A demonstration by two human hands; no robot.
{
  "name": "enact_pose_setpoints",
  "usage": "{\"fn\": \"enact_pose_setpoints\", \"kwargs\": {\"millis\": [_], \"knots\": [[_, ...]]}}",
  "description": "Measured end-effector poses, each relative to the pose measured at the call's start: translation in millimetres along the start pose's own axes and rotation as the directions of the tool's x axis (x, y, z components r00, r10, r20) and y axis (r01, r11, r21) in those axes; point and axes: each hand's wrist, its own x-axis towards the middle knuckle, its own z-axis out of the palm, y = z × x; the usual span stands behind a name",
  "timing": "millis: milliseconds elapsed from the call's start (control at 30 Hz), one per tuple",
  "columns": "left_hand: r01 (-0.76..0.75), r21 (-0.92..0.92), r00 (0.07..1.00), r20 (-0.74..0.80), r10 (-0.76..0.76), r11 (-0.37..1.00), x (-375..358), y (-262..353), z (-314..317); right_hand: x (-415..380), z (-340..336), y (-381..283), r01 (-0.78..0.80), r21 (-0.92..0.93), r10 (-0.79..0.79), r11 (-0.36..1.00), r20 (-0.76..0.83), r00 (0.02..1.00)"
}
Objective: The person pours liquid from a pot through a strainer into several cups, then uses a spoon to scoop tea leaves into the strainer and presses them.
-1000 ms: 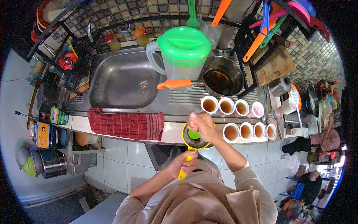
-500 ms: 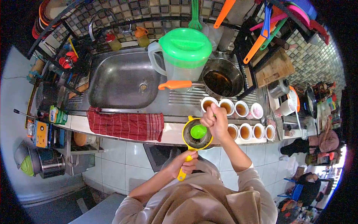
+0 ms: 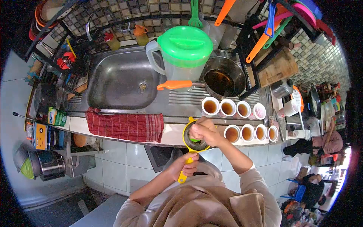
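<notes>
My left hand [image 3: 184, 167] is wrapped round the handle of a yellow strainer [image 3: 182, 178], which I hold at the counter's front edge. Dark, wet-looking residue lines its bowl. Closed above that bowl is my right hand [image 3: 205, 131], on a small green scoop [image 3: 194, 140] mostly hidden beneath the fingers. White cups of brown tea stand in two rows to the right, including a back-row cup [image 3: 210, 106] and a front-row cup [image 3: 231, 133]. The back row's rightmost cup [image 3: 259, 111] looks pinkish inside.
Behind the cups stands a pot [image 3: 224, 77] with an orange handle and dark liquid inside. Beside it is a green-lidded pitcher [image 3: 185, 49]. A red cloth [image 3: 124, 125] lies before the sink [image 3: 121, 81]. Utensils hang upper right, and a person [image 3: 327, 142] is at far right.
My right hand has come down and left over the strainer, now covering most of the green scoop. My left hand keeps its hold on the strainer. The whole view has shifted slightly.
</notes>
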Motion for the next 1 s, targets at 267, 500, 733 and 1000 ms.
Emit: {"fn": "enact_pose_setpoints", "kwargs": {"millis": [267,500,733,1000], "knots": [[0.014,-0.013,1.0,0.014,-0.014,1.0,0,0,-3,12,13,4,-0.001,-0.014,-0.001,1.0,-0.182,0.983],[-0.009,0.006,1.0,-0.01,0.009,1.0,-1,0,1,13,13,2,0.122,0.042,-0.096,0.992,-0.388,0.916],[-0.018,-0.009,1.0,0.0,0.018,1.0,-1,-1,2,6,12,5,0.185,-0.007,-0.166,0.983,-0.469,0.868],[-0.035,0.007,0.999,0.006,0.035,0.999,1,-3,1,-2,-4,-17,0.138,0.125,-0.078,0.982,-0.399,0.914]]}}
